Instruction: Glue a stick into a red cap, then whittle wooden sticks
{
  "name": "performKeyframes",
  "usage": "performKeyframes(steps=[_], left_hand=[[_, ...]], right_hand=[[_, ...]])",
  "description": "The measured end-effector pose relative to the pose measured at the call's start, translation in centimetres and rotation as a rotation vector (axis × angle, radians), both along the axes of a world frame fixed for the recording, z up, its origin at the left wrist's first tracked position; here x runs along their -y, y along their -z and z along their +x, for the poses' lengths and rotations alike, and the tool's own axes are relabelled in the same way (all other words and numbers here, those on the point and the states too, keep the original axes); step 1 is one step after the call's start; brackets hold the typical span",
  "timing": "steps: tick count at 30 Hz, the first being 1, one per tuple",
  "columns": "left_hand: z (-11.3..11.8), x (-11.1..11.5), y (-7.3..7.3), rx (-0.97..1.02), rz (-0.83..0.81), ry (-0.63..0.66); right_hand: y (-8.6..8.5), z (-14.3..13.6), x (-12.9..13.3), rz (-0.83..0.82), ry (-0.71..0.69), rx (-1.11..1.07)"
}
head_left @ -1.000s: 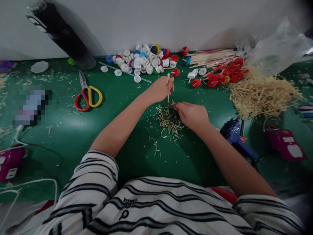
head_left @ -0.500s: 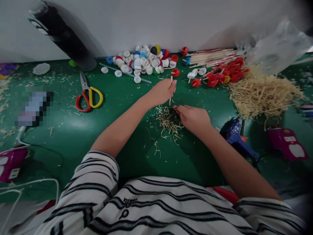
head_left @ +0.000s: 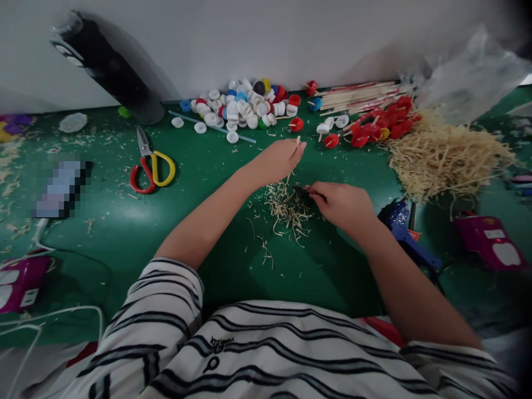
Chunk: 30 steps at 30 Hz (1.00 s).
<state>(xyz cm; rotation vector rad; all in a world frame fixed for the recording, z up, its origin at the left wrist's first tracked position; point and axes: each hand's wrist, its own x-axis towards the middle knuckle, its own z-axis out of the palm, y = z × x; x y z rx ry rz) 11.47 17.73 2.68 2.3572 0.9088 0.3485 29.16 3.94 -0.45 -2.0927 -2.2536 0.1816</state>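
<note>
Left hand (head_left: 285,159) and right hand (head_left: 344,204) are now sitting slightly farther right and nearer the striped shirt (head_left: 266,349). Left fingers are pinching a thin wooden stick (head_left: 298,141), which is slanting down toward the shavings (head_left: 290,210); right fingers are curling tightly around a dark item (head_left: 301,190), too small to identify, near the stick's lower end.

The person's left hand (head_left: 283,159) pinches a wooden stick (head_left: 298,141) by some curly shavings (head_left: 290,215); the right hand (head_left: 339,204) grips something dark (head_left: 301,190).
</note>
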Motion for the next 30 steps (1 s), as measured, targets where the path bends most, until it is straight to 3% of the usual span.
performKeyframes(steps=[7, 15, 21, 30], left_hand=[[-0.5, -1.4, 1.5, 0.177, -0.111, -0.032], [0.1, -1.1, 2.2, 0.268, -0.158, -0.103], [0.1, -1.3, 2.2, 0.119, 0.059, -0.101], [0.5, -0.9, 1.8, -0.07, 0.207, -0.196]], right_hand=[[0.8, 0.4, -0.3, 0.11, 0.014, -0.09], [1.1, 0.2, -0.7, 0.187, 0.019, -0.14], [1.5, -0.5, -1.6, 0.137, -0.021, -0.063], [1.4, -1.2, -2.5, 0.218, -0.038, 0.033]])
